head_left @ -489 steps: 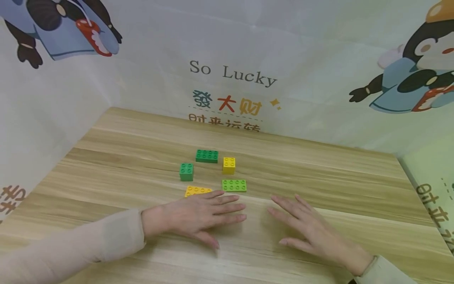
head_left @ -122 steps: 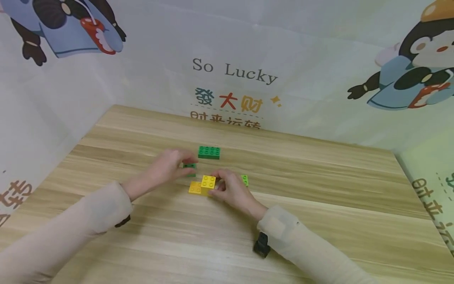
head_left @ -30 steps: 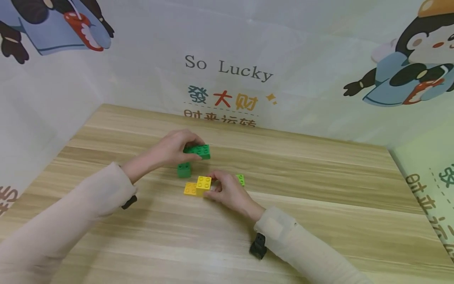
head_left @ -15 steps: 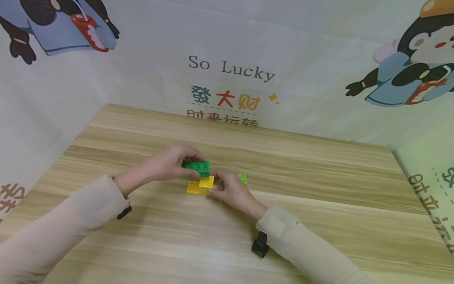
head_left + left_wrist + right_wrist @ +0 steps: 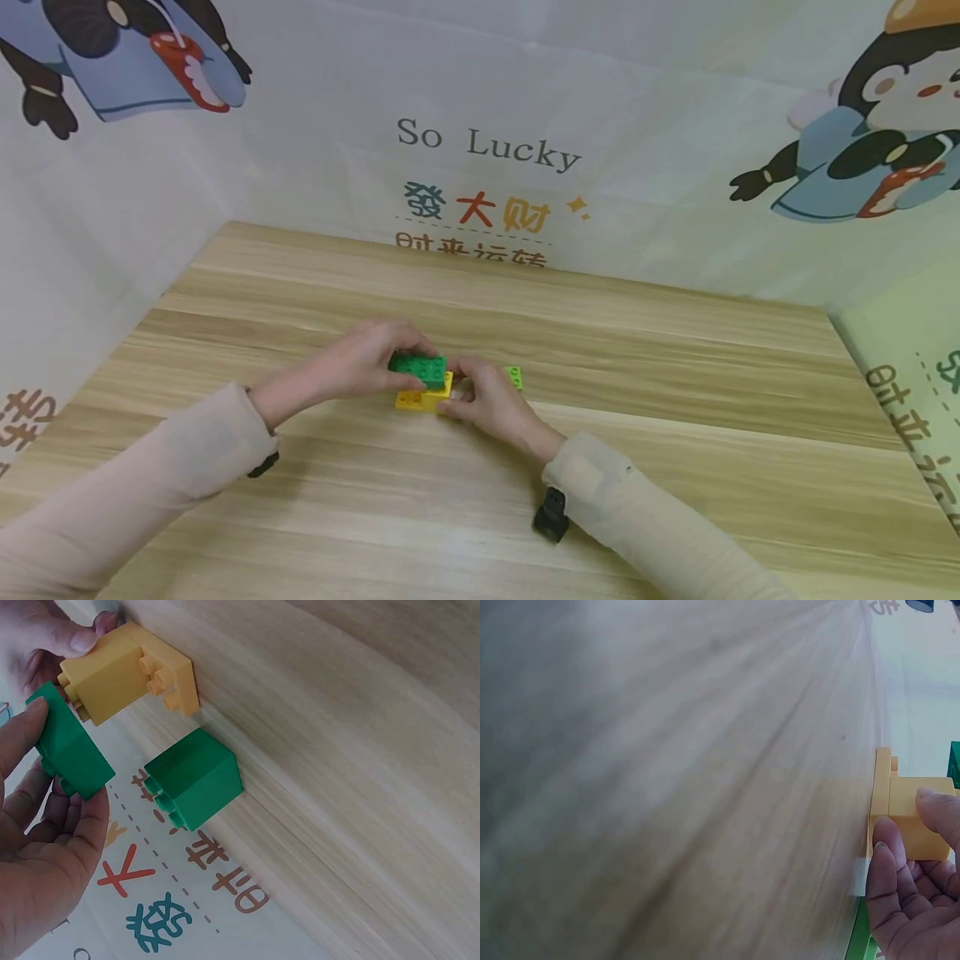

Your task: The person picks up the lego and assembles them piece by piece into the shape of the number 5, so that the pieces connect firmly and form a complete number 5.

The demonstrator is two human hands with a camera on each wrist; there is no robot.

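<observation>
My left hand grips a long dark green brick by its sides and holds it just over a yellow square brick. That yellow brick sits on a flat orange-yellow plate. My right hand pinches the yellow brick between thumb and fingers. In the left wrist view the long green brick is close to the yellow brick; whether they touch I cannot tell. A small dark green square brick stands beside them on the table, hidden behind my left hand in the head view.
A light green flat brick lies partly hidden behind my right hand. The wooden table is closed in by printed white sheets at the back and on both sides.
My left hand has carried the long green brick from the back of the table forward and down onto the yellow stack. My right hand has stayed on the yellow brick.
</observation>
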